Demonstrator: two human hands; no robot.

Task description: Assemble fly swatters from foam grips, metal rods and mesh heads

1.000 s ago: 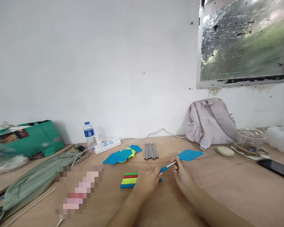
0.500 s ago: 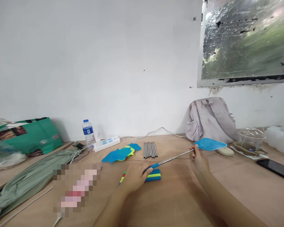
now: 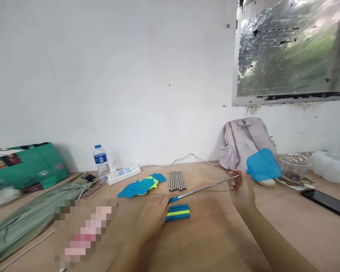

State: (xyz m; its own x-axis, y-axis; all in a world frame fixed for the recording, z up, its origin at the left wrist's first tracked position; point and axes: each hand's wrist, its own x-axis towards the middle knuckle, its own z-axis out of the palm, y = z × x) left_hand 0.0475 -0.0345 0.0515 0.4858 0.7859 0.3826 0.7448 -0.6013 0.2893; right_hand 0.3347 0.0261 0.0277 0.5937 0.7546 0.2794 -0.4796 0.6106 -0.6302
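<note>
My left hand (image 3: 154, 215) is closed around the blue handle of a fly swatter (image 3: 263, 165). Its telescopic metal rod slants up to the right, where my right hand (image 3: 242, 189), somewhat blurred, grips near the blue mesh head. Under and beside my left hand lie blue and yellow-green handles (image 3: 179, 213), partly covered by it. A row of several metal rods (image 3: 177, 181) rests behind them. To the left of the rods is a spread pile of blue and yellow-green swatter heads (image 3: 138, 187), with a little red showing.
A water bottle (image 3: 100, 160) and a white power strip (image 3: 124, 174) stand at the back left, near a green bag (image 3: 28, 166) and grey-green cloth (image 3: 36, 209). At right are a backpack (image 3: 243, 145), plastic bowl (image 3: 294, 166) and phone (image 3: 327, 204).
The swatter head has turned, so its mesh face now shows broadly instead of nearly edge-on. My right hand has shifted slightly right. The view has moved a little.
</note>
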